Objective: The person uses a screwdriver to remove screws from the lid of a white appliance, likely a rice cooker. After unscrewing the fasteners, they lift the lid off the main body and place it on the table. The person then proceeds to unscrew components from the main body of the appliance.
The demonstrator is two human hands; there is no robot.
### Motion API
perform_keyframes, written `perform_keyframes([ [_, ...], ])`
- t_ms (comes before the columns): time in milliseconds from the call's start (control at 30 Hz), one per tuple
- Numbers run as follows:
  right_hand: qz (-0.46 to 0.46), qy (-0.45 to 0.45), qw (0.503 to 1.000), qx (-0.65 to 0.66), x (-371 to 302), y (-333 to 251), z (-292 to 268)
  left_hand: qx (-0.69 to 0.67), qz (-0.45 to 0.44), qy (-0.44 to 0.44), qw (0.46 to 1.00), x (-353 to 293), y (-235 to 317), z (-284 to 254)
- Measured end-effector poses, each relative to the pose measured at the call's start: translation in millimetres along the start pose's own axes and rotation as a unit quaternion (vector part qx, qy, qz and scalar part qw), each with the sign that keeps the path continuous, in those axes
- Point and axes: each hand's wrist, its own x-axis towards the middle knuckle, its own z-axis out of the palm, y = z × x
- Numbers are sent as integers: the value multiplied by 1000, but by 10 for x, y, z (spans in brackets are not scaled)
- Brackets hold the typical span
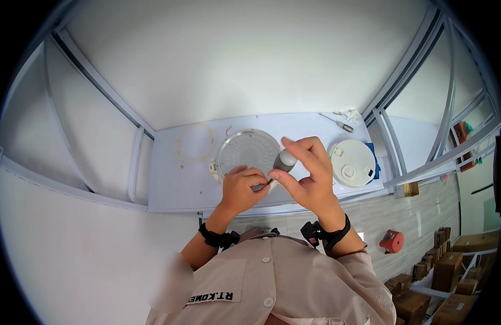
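In my right hand [313, 179] is a screwdriver [285, 160] with a thick grey handle, held between thumb and fingers and slanting down toward my left hand. My left hand [242, 187] is closed at the screwdriver's lower end, its fingertips pinching a small dark-grey piece that I cannot make out. Just beyond both hands lies a round light housing [248, 153] with a pale rim and a greyish, patterned face. My left hand covers its near edge, where the screwdriver's tip is also hidden.
A thin yellowish ring [196, 142] lies at the left, near a short red wire [228, 130]. On the right, a white round cover [353, 163] rests over something blue [376, 160]. Behind it are another screwdriver [345, 127] and crumpled white material [350, 115]. Metal frame posts flank the table.
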Motion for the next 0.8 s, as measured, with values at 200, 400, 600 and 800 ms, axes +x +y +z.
perform_keyframes([
  [200,-3,45,992,120,47,12,92,-11,-7,-21,1000,24,11,-22],
  [400,25,-5,1000,-8,73,-65,3,-4,-4,-13,1000,-1,-13,-17],
  [600,47,45,991,121,-1,67,117,-14,-4,-48,999,-5,-33,-58],
  [800,35,-41,999,4,41,-10,32,-5,8,-14,1000,-17,-35,-21],
])
